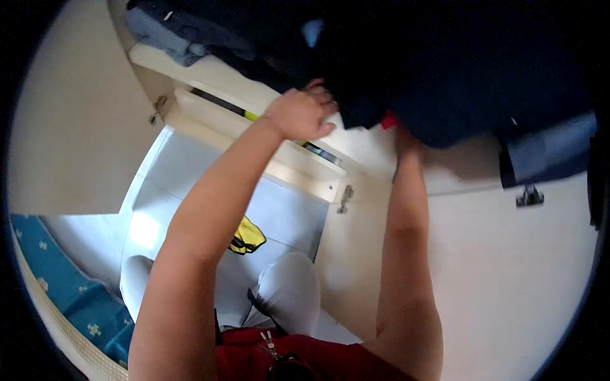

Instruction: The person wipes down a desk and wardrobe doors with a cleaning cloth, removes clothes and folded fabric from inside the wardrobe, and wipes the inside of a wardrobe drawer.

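Note:
My left hand (302,111) is at the lower edge of a mass of dark clothes (406,57) in a cabinet. Its thumb stands apart from the fingers, which are a little blurred, and nothing shows in its grasp. Reaching in under the clothes, my right hand (408,143) shows only its wrist and back; the fingers are hidden behind dark cloth. A bit of red cloth (388,119) peeks out just beside it. Grey-blue folded clothing (162,35) lies at the upper left, and another bluish garment (549,152) hangs over the edge on the right.
Cabinet doors (70,120) with metal hinges (530,197) swing out on both sides. Below the shelf is a drawer-like compartment (210,124). A yellow and black item (249,237) lies on the tiled floor (178,178). Blue patterned fabric (70,286) is at the lower left.

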`<state>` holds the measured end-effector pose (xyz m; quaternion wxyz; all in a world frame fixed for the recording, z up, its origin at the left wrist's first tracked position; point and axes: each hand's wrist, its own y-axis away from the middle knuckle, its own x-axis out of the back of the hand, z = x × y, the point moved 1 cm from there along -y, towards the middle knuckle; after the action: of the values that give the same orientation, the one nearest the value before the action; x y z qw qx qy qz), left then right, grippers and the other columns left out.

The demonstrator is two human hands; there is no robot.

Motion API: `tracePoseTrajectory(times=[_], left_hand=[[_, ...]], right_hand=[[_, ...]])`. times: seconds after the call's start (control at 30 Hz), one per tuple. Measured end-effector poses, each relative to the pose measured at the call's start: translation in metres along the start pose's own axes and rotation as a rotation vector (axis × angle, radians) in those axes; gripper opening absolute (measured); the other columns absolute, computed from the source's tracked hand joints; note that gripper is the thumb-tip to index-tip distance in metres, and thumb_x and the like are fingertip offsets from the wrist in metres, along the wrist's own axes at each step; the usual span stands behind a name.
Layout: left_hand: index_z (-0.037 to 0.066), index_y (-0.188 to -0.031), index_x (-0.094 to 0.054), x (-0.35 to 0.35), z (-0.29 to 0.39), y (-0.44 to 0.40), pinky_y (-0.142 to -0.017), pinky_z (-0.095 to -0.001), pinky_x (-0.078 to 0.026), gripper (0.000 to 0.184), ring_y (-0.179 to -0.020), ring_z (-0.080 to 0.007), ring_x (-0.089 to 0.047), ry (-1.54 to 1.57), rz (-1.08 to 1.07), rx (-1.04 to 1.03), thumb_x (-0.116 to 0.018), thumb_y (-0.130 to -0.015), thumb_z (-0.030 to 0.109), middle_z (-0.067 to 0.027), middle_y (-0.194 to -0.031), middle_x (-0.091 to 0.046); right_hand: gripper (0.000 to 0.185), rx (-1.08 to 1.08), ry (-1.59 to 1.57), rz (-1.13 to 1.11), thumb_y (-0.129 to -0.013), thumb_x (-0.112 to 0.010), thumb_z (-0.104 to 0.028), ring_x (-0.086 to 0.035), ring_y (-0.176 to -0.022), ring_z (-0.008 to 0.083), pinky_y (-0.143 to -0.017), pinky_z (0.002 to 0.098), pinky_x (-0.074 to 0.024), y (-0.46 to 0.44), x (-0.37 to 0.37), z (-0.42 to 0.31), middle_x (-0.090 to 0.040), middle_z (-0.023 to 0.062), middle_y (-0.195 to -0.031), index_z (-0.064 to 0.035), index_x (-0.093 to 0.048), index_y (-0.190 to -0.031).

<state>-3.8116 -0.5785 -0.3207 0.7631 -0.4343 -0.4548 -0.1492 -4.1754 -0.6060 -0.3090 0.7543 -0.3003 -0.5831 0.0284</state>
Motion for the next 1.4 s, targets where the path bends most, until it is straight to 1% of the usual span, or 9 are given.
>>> tracePoseTrajectory(times=[0.17, 0.23, 0.3, 0.4, 0.5, 0.73, 0.97, 1.23, 1.4], left_hand=[[0.005, -0.106, -0.067, -0.008, -0.005, 0.002, -0.108, -0.0458, -0.035, 0.049, -0.113, -0.0318, -0.054, 0.021, 0.046, -0.019, -0.052, -0.088, 0.048, -0.016, -0.109, -0.063], [0.004, -0.103, -0.068, -0.002, -0.002, 0.001, -0.11, -0.0456, -0.032, 0.05, -0.112, -0.0318, -0.054, -0.006, 0.014, -0.028, -0.053, -0.088, 0.049, -0.0163, -0.109, -0.063], [0.003, -0.1, -0.069, -0.001, 0.001, 0.001, -0.112, -0.0455, -0.029, 0.06, -0.116, -0.0326, -0.052, -0.021, 0.018, -0.032, -0.047, -0.089, 0.057, -0.0182, -0.112, -0.062], [0.0, -0.096, -0.071, -0.002, 0.006, 0.002, -0.116, -0.0446, -0.021, 0.075, -0.124, -0.0328, -0.047, -0.09, -0.065, 0.061, -0.037, -0.089, 0.067, -0.0208, -0.117, -0.06], [0.001, -0.122, -0.062, 0.003, 0.019, 0.002, -0.119, -0.041, -0.012, 0.083, -0.133, -0.0262, -0.04, -0.21, -0.234, 0.143, -0.031, -0.089, 0.07, -0.015, -0.133, -0.054], [0.0, -0.129, -0.056, 0.001, 0.032, 0.009, -0.118, -0.0449, -0.006, 0.086, -0.137, -0.0245, -0.035, -0.319, -0.253, 0.193, -0.02, -0.092, 0.069, -0.014, -0.141, -0.048], [-0.002, -0.129, -0.055, -0.001, 0.044, 0.034, -0.117, -0.0477, -0.005, 0.085, -0.142, -0.026, -0.025, -0.101, -0.162, 0.291, -0.033, -0.089, 0.069, -0.0164, -0.147, -0.04], [0.004, -0.14, -0.046, 0.001, 0.062, 0.047, -0.115, -0.051, 0.001, 0.085, -0.146, -0.0299, -0.015, 0.294, -0.066, 0.239, -0.053, -0.082, 0.067, -0.0166, -0.151, -0.033], [0.003, -0.144, -0.037, -0.011, 0.116, 0.063, -0.114, -0.0467, -0.017, 0.083, -0.141, -0.0314, -0.027, 0.625, -0.088, 0.339, -0.067, -0.081, 0.047, -0.0213, -0.147, -0.037]], right_hand=[[0.036, -0.053, 0.061, -0.041, -0.086, -0.055, -0.034, -0.064, -0.102, 0.0287, -0.088, 0.0445, -0.0507, 0.041, 0.041, -0.02, -0.067, 0.0153, -0.108, -0.0086, -0.066, -0.108], [0.032, -0.235, -0.004, -0.187, -0.085, -0.057, -0.034, -0.068, -0.095, 0.029, -0.083, 0.0443, -0.0537, 0.06, 0.063, -0.035, -0.07, 0.0147, -0.099, -0.0095, -0.07, -0.1], [0.027, -0.109, -0.022, 0.07, -0.083, -0.057, -0.033, -0.07, -0.076, 0.0294, -0.071, 0.0422, -0.056, 0.088, 0.055, -0.029, -0.072, 0.0108, -0.082, -0.0103, -0.071, -0.082], [0.03, -0.143, -0.173, -0.02, -0.089, -0.047, -0.025, -0.069, -0.077, 0.0365, -0.07, 0.0484, -0.0539, 0.128, 0.103, -0.048, -0.07, 0.0201, -0.083, -0.0064, -0.07, -0.082], [0.033, -0.164, -0.215, -0.079, -0.09, -0.045, -0.025, -0.068, -0.074, 0.0377, -0.069, 0.0492, -0.0534, 0.16, 0.125, -0.069, -0.069, 0.0213, -0.081, -0.0035, -0.068, -0.08], [0.025, -0.121, -0.404, -0.015, -0.088, -0.054, -0.022, -0.066, -0.062, 0.0374, -0.059, 0.0489, -0.0529, 0.243, 0.153, -0.116, -0.065, 0.0214, -0.067, -0.0019, -0.065, -0.078], [0.027, -0.114, -0.676, -0.127, -0.09, -0.055, -0.023, -0.06, -0.066, 0.0459, -0.063, 0.055, -0.0464, 0.29, 0.165, -0.139, -0.06, 0.0268, -0.067, -0.0001, -0.061, -0.079], [0.021, -0.082, -0.802, -0.156, -0.09, -0.055, -0.019, -0.06, -0.069, 0.0441, -0.064, 0.0531, -0.0456, 0.307, 0.171, -0.149, -0.061, 0.0257, -0.071, 0.0005, -0.062, -0.084], [0.019, 0.004, -0.849, -0.379, -0.088, -0.056, -0.019, -0.063, -0.07, 0.0412, -0.064, 0.053, -0.0475, 0.32, 0.157, -0.148, -0.064, 0.0224, -0.074, -0.0027, -0.061, -0.095]])
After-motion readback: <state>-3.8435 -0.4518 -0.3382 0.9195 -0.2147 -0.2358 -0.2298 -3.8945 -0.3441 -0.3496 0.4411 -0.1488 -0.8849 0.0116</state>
